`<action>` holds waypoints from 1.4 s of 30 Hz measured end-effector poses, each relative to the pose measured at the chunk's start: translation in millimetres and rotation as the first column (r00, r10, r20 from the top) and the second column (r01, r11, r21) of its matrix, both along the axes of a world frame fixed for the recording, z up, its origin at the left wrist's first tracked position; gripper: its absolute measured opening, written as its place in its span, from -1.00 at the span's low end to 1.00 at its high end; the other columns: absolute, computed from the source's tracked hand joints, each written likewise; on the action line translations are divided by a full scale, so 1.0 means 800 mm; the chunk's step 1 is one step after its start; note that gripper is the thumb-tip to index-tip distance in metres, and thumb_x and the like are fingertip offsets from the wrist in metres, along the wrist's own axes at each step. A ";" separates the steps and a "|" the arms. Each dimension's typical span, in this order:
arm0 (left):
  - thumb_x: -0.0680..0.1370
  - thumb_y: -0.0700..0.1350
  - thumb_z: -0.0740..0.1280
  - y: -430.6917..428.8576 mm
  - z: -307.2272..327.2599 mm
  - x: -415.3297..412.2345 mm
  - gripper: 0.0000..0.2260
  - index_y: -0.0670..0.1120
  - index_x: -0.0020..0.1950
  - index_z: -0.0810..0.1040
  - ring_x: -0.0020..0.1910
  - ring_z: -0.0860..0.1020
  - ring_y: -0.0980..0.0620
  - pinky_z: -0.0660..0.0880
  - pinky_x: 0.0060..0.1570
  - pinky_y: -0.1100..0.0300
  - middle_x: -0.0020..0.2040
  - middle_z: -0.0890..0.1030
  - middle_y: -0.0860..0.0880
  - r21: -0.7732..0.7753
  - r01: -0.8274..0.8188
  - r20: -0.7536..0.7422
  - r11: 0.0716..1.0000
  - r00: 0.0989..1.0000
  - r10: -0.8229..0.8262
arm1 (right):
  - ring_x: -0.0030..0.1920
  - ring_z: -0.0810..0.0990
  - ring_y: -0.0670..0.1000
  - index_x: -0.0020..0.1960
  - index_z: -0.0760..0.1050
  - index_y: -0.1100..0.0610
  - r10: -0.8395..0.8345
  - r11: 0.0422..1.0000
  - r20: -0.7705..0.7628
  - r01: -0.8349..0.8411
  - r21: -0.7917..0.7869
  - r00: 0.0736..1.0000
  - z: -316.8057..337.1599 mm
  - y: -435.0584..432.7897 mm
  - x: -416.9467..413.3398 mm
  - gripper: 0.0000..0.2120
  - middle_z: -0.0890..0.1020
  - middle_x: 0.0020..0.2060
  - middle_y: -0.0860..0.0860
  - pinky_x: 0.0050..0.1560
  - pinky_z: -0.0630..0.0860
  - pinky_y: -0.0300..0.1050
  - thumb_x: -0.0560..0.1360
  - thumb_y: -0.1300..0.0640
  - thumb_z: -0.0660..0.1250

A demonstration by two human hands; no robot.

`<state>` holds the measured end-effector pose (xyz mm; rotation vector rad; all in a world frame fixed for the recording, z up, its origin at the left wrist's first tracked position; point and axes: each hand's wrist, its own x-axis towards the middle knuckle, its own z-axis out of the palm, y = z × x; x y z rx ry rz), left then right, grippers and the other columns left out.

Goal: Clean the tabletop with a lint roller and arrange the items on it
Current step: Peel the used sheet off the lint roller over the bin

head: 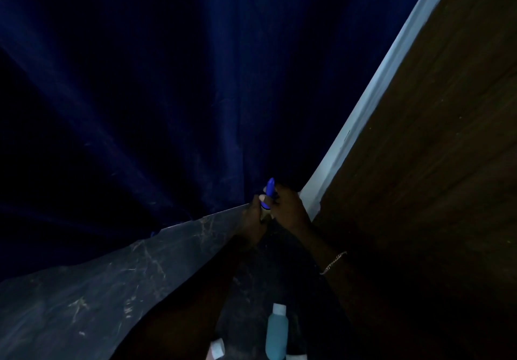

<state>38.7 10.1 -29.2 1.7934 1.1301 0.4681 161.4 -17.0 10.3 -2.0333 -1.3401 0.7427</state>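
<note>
Dark blue curtain (156, 93) fills most of our view, hanging down to the far edge of a dim marbled tabletop (92, 284), with a brown wooden panel (436, 135) and a pale trim strip (372, 99) on the right. We reach both arms out to the table's far right corner. Our left hand (253, 217) and right hand (288, 208) meet there, fingers curled around the lint roller (269, 191), whose blue handle points up above our knuckles; the roller end is hidden between our palms. A chain bracelet (333, 263) circles our right wrist. At the near edge stands a teal bottle (277, 331) with a white cap, beside a small white-capped container (216, 348).
</note>
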 end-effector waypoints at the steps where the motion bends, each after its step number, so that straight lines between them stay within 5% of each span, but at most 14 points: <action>1: 0.64 -0.23 0.36 -0.006 0.002 -0.004 -0.70 -0.23 0.36 0.45 0.03 0.63 -0.13 0.51 0.04 0.07 0.06 0.65 -0.17 0.038 0.003 -0.012 0.999 1.000 -0.002 | 0.06 0.66 0.05 0.17 0.55 0.02 -0.004 1.000 -0.025 0.004 0.010 1.000 0.004 -0.006 -0.002 -0.69 0.68 0.04 0.02 0.13 0.60 0.11 0.54 -0.14 0.35; 12: 0.59 -0.14 0.41 -0.102 0.068 -0.097 -0.68 0.01 0.33 0.49 0.06 0.58 0.24 0.43 0.04 0.43 0.15 0.63 0.08 0.182 -0.003 0.131 0.983 0.991 -0.021 | 0.02 0.68 -0.10 0.14 0.60 0.03 -0.021 0.972 -0.291 0.087 0.217 0.956 0.090 -0.127 -0.061 -0.79 0.70 -0.01 -0.02 0.14 0.62 -0.05 0.52 0.03 0.43; 17: 0.56 -0.12 0.42 -0.154 0.111 -0.158 -0.70 0.04 0.26 0.51 0.09 0.56 0.13 0.45 0.05 0.29 0.14 0.59 0.05 0.278 -0.009 0.147 0.960 0.989 -0.033 | 0.05 0.69 -0.10 0.02 0.58 -0.18 -0.002 0.969 -0.392 0.098 0.225 0.920 0.135 -0.190 -0.107 -0.86 0.71 0.01 -0.08 0.15 0.62 -0.02 0.50 0.00 0.46; 21: 0.58 -0.06 0.44 -0.195 0.138 -0.216 -0.69 0.20 0.27 0.48 0.14 0.56 0.21 0.45 0.07 0.39 0.15 0.54 0.21 0.315 -0.021 0.157 0.949 0.987 -0.030 | 0.04 0.70 -0.16 0.07 0.60 -0.14 0.053 0.964 -0.448 0.071 0.257 0.893 0.169 -0.232 -0.148 -0.80 0.72 0.00 -0.15 0.11 0.66 -0.04 0.49 0.08 0.48; 26: 0.56 -0.01 0.44 -0.237 0.154 -0.297 -0.66 0.11 0.32 0.49 0.17 0.55 0.20 0.45 0.14 0.33 0.17 0.53 0.17 0.341 -0.070 0.130 0.937 0.991 0.027 | 0.08 0.70 -0.12 0.21 0.56 -0.10 0.120 0.955 -0.481 0.032 0.296 0.869 0.207 -0.271 -0.207 -0.65 0.71 0.04 -0.13 0.10 0.65 -0.13 0.46 0.11 0.51; 31: 0.54 -0.03 0.44 -0.265 0.173 -0.385 -0.63 0.12 0.34 0.48 0.20 0.55 0.09 0.51 0.25 0.09 0.22 0.54 0.15 0.403 -0.130 0.040 0.906 0.991 0.124 | 0.30 0.50 -0.24 0.45 0.31 -0.22 0.099 0.885 -0.228 0.019 0.465 0.969 0.249 -0.298 -0.265 -0.27 0.46 0.33 -0.22 0.15 0.53 -0.32 0.37 -0.09 0.56; 34: 0.55 0.00 0.40 -0.282 0.186 -0.432 -0.64 0.10 0.32 0.47 0.21 0.51 0.04 0.50 0.24 -0.01 0.23 0.52 0.13 0.470 -0.144 -0.039 0.871 0.982 0.183 | 0.39 0.40 -0.16 0.45 0.35 -0.12 0.139 0.824 0.171 -0.209 0.527 0.976 0.277 -0.310 -0.313 -0.35 0.36 0.40 -0.16 0.33 0.41 -0.21 0.42 -0.17 0.48; 38: 0.55 0.01 0.41 -0.300 0.206 -0.486 -0.63 0.12 0.34 0.45 0.19 0.49 0.03 0.48 0.23 0.02 0.24 0.50 0.13 0.533 -0.144 -0.101 0.834 0.967 0.232 | 0.29 0.50 0.06 0.37 0.46 0.04 0.301 0.813 0.598 -0.527 0.246 0.743 0.300 -0.317 -0.390 -0.46 0.45 0.35 -0.01 0.30 0.44 0.04 0.47 -0.18 0.38; 42: 0.55 -0.01 0.42 -0.315 0.225 -0.533 -0.61 0.07 0.37 0.45 0.19 0.49 -0.01 0.49 0.20 0.03 0.23 0.48 0.07 0.581 -0.142 -0.166 0.802 0.943 0.288 | 0.28 0.48 0.09 0.39 0.40 0.07 0.471 0.813 0.657 -0.579 -0.064 0.588 0.295 -0.316 -0.455 -0.45 0.48 0.27 0.02 0.28 0.37 0.02 0.49 -0.16 0.34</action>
